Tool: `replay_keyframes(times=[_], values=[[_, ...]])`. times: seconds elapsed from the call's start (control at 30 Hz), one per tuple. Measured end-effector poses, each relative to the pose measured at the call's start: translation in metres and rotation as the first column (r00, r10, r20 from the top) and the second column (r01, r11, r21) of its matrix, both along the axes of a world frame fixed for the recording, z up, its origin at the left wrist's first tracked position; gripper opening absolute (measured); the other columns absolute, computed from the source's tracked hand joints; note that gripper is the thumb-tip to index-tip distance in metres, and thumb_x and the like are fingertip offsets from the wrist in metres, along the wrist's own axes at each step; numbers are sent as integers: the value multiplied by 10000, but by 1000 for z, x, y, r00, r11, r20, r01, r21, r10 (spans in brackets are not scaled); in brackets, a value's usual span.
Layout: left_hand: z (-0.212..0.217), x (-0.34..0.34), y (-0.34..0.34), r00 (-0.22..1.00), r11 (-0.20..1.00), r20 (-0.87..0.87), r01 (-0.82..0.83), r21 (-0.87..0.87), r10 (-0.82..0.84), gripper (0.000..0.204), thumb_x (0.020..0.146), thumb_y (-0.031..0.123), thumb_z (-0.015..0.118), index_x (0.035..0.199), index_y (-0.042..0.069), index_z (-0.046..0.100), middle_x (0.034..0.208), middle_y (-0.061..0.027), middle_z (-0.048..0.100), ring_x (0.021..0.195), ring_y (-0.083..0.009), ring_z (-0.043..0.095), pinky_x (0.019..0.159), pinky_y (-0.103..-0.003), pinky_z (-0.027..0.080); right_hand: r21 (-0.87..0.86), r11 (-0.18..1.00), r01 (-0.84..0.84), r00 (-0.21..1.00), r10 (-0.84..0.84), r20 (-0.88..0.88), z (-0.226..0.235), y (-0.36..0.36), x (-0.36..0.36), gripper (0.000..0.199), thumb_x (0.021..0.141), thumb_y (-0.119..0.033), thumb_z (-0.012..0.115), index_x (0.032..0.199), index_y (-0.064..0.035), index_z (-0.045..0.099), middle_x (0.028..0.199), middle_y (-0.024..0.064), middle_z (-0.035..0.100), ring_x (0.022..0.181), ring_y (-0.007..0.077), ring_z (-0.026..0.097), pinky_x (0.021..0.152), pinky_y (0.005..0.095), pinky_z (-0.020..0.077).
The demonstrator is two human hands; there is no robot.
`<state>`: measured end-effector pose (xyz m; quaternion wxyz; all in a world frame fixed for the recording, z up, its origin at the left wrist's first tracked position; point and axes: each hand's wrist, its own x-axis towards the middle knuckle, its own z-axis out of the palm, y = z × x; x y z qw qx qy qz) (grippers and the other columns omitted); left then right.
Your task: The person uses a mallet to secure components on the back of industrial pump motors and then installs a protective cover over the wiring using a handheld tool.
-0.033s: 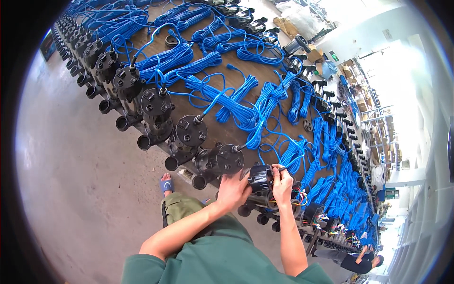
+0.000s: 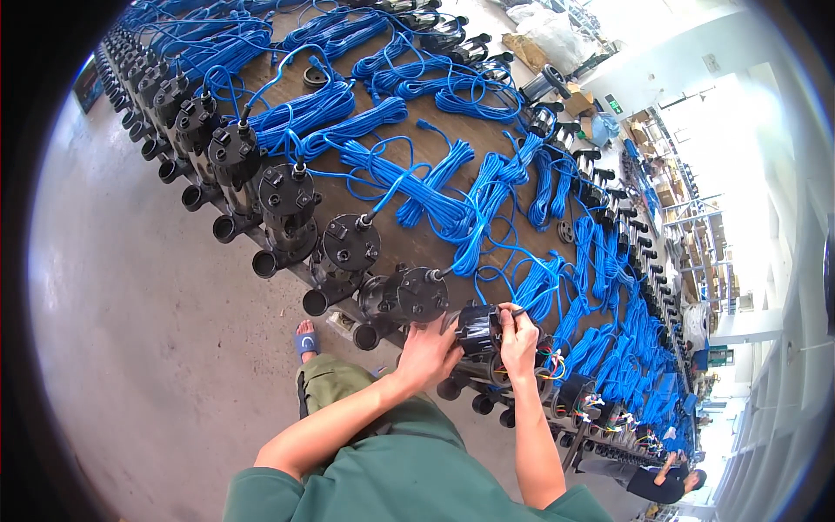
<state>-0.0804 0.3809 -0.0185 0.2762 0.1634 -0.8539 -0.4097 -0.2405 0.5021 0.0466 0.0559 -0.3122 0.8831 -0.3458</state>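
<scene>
A glossy black cylindrical cap (image 2: 478, 329) is tilted sideways between my hands at the near edge of the table. My right hand (image 2: 519, 341) grips its right end, thumb and fingers pinched near a short dark cable stub. My left hand (image 2: 426, 355) is closed at the cap's left side, its fingers curled; what they hold is hidden. Just beyond it stands a black pump (image 2: 417, 294) with a round, bolted top and a blue cable. Below the cap, open pump housings (image 2: 557, 361) show thin coloured wires.
Black pumps (image 2: 287, 190) line the near edge toward the far left. Bundled blue cables (image 2: 426, 196) cover much of the brown tabletop (image 2: 348, 193). More wired housings (image 2: 622, 422) run to the right, where another person (image 2: 657, 483) works. Grey floor (image 2: 174, 348) lies at the left.
</scene>
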Motion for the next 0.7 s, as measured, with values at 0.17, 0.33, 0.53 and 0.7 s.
replay_keyframes(times=[0.17, 0.33, 0.53, 0.7], values=[[-32, 22, -7, 962, 987, -240, 146, 63, -127, 727, 820, 79, 800, 1491, 24, 526, 1468, -267, 567, 1259, -453, 609, 1051, -494, 501, 45, 999, -31, 997, 34, -74, 13, -8, 3, 220, 1058, -196, 626, 1084, 3, 717, 758, 155, 709, 670, 280, 711, 632, 372, 525], [-25, 38, 0, 974, 856, -162, 216, 469, -157, 870, 794, 29, 712, 1583, -40, 350, 1551, -270, 484, 1393, -461, 495, 1179, -476, 400, 74, 992, -102, 968, 116, -222, 17, -11, 17, 175, 1033, -174, 642, 1073, -22, 720, 788, 202, 702, 720, 392, 682, 655, 452, 512], [-17, 24, -15, 907, 521, -321, 420, 743, -273, 830, 931, 136, 577, 1655, -24, 204, 1666, -238, 346, 1572, -336, 304, 1288, -417, 196, 116, 978, -172, 907, 203, -370, 19, -17, 28, 126, 961, -152, 713, 1045, -60, 726, 861, 129, 737, 722, 358, 661, 690, 438, 505], [12, -21, -7, 967, 565, -188, 252, 786, -170, 804, 1014, 320, 650, 1647, 25, 252, 1657, -190, 360, 1536, -285, 340, 1254, -405, 259, 52, 969, -239, 885, 240, -399, 21, -16, 17, 146, 930, -172, 737, 1024, -61, 725, 895, 100, 732, 717, 346, 642, 681, 425, 509]])
